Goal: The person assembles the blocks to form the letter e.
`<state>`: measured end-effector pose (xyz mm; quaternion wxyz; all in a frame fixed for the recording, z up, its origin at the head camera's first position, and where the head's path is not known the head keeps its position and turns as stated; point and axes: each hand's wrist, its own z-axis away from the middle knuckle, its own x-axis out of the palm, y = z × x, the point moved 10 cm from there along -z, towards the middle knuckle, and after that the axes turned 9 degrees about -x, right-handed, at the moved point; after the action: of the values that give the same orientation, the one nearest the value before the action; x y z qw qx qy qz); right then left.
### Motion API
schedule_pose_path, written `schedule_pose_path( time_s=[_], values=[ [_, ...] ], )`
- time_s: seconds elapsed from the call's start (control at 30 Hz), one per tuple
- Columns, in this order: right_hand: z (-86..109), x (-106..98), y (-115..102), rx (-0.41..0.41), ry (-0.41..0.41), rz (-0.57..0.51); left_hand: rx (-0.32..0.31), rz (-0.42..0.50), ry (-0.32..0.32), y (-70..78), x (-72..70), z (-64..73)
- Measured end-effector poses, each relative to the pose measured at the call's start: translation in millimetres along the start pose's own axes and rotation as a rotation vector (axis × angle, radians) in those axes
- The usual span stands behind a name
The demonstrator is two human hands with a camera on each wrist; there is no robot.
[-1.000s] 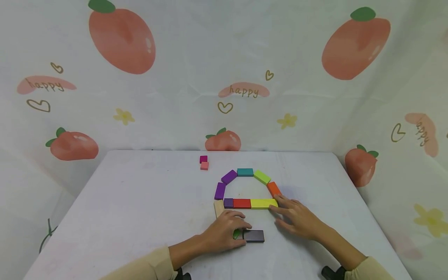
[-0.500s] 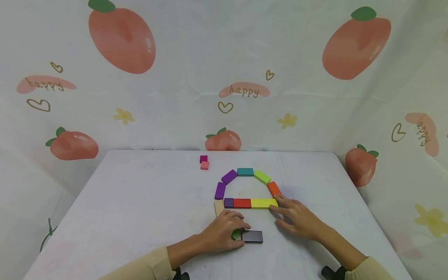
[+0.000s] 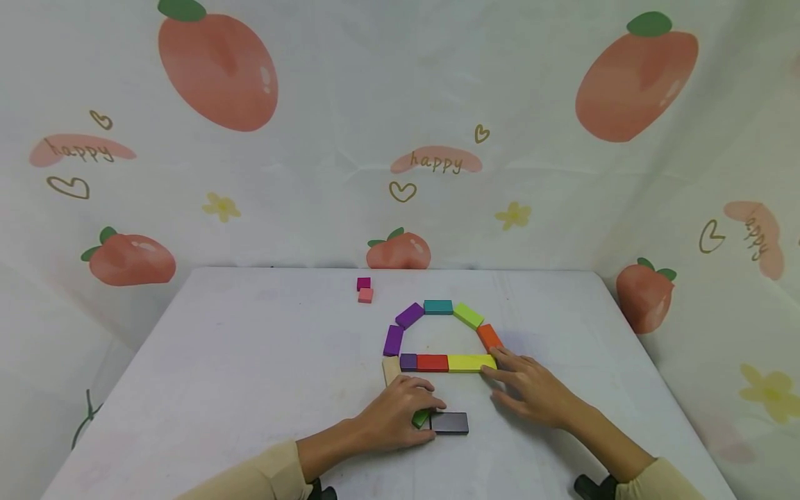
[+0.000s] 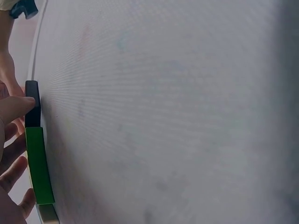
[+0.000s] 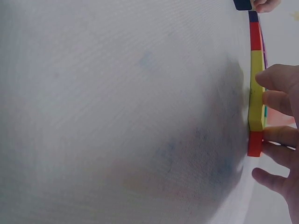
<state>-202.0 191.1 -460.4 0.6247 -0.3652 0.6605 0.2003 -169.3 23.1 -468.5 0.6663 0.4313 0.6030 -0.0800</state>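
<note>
My left hand [image 3: 394,417] pinches the left end of a dark grey block [image 3: 450,423], its thumb [image 4: 21,107] on the near side. A green block [image 4: 39,165] sits end to end with that block, partly hidden under the hand in the head view. A pale wooden block [image 3: 390,370] lies just beyond. With fingers spread, my right hand [image 3: 531,390] rests on the right end of a yellow block [image 3: 465,363] and touches the lower end of an orange block [image 3: 489,337]. Left of the yellow one come a red block [image 3: 432,363] and a small purple block [image 3: 408,362].
An arch of blocks stands behind the row: two purple, a teal block [image 3: 437,307] and a lime block [image 3: 468,316]. Farther back left are a magenta cube [image 3: 363,284] and a pink cube [image 3: 365,296]. A white patterned curtain [image 3: 325,208] hangs behind the white table [image 3: 250,389].
My left hand and the dark grey block have shifted slightly left, so the dark block sits closer to the green one. The right hand has stayed in place.
</note>
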Motion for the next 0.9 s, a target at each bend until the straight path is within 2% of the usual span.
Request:
schedule_pose_path(
  time_s=[0.27,0.73,0.9],
  values=[
    [0.6,0,0,0.004,-0.001,-0.005,-0.011,0.02,-0.002,-1.0,0.3,0.4],
    [-0.1,-2,-1,-0.007,0.0,0.0,0.008,0.031,0.008,-0.8,-1.2,1.3],
    [-0.3,-1,0,-0.004,-0.001,-0.005,0.01,0.05,0.042,-2.0,-10.5,0.8]
  ],
)
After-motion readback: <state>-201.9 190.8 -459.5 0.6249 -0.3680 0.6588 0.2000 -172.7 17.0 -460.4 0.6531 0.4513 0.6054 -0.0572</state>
